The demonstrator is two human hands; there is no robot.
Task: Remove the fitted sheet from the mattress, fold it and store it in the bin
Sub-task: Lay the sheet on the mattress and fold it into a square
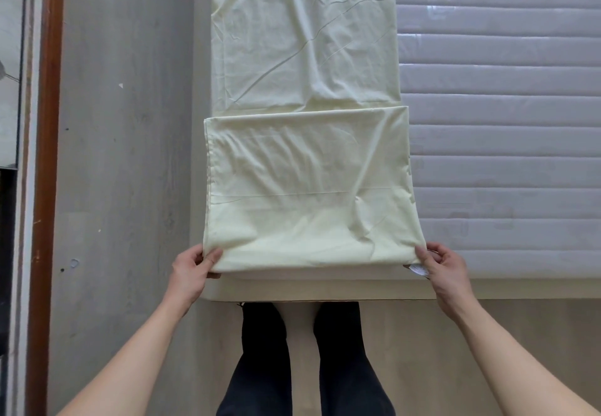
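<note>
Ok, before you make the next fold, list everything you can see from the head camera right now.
fitted sheet: one, pale yellow, laid as a long strip along the mattress's left side, near end folded back over itself
mattress: one, grey quilted, bare to the right of the sheet
white tag: one, at the sheet's near right corner
floor: grey, left of the mattress
wooden frame: one, brown, far left
legs: two, dark trousers, at the mattress's near edge
left hand: pinches the fold's near left corner
right hand: pinches the near right corner
</note>
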